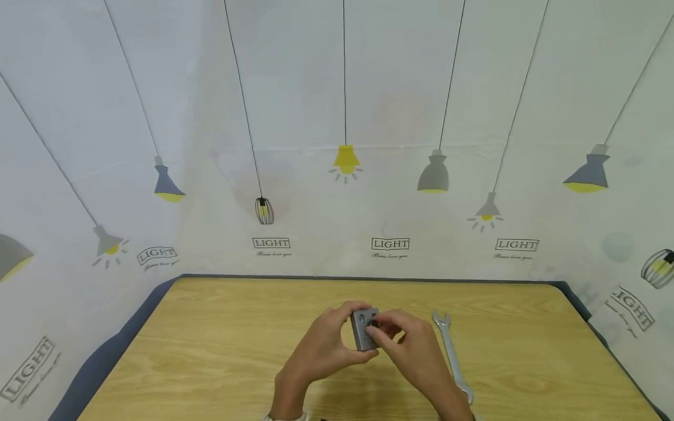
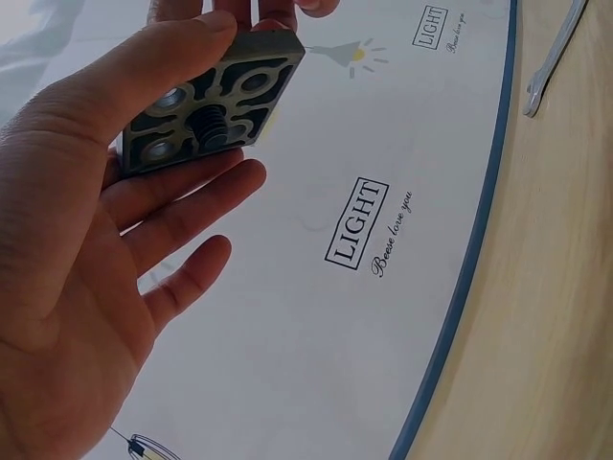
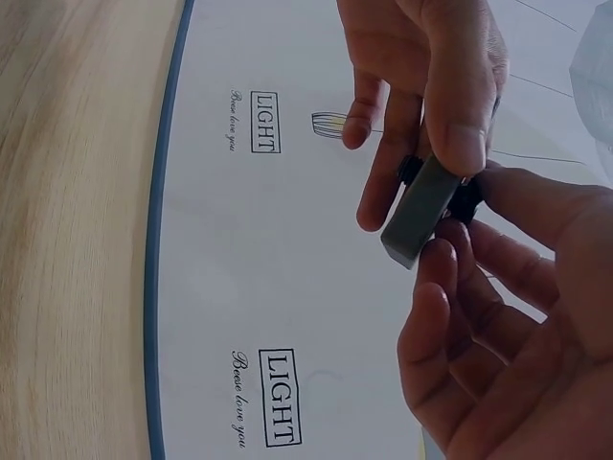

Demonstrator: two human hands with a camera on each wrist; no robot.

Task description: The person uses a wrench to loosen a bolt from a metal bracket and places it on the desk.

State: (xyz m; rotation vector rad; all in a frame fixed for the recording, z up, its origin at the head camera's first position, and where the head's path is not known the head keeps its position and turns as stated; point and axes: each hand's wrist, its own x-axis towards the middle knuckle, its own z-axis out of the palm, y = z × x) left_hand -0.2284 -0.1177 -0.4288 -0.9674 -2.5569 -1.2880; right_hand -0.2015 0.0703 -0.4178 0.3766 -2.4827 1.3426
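My left hand (image 1: 322, 349) grips a small grey square plate (image 1: 360, 334) by opposite edges, thumb on one side and fingers on the other. The plate has round holes near its corners. In the left wrist view a dark threaded bolt (image 2: 209, 126) sticks out of the middle of the ribbed face. On the opposite face, the thumb and fingertips of my right hand (image 1: 417, 349) pinch the bolt's dark head (image 3: 464, 201), partly covering it. Both hands hold the plate up over the wooden table.
An open-ended wrench (image 1: 451, 354) lies on the wooden table (image 1: 210, 351), just right of my right hand. The table has a dark blue edge (image 1: 316, 276). Behind it stands a pale wall covering (image 1: 316, 210) printed with hanging lamps.
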